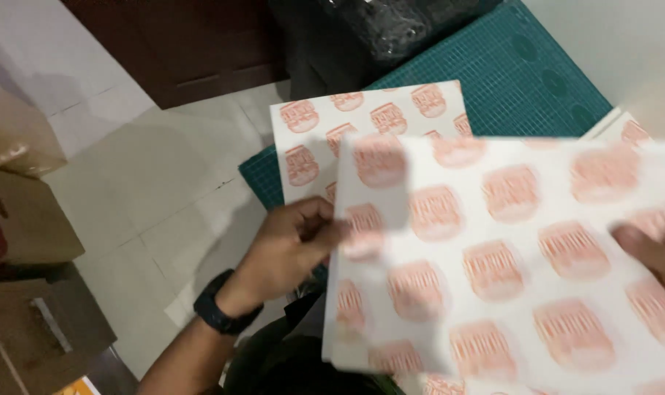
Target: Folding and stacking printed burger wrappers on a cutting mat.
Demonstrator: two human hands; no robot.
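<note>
Head view — blurred orange-printed white sheet (508,249)

Motion-blurred printed sheet (508,256), right hand (658,256) cut off at frame edge.

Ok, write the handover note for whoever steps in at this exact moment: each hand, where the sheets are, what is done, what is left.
Left hand: grips the left edge of the top sheet, a white sheet printed with orange-red labels, blurred.
Right hand: holds the same sheet at its right edge.
More printed sheets lie underneath on the green cutting mat; another sheet corner shows at the right.
Done: top sheet is in both hands, above the others.
Left: the sheet is not yet set down anywhere; the labels look uncut.
</note>
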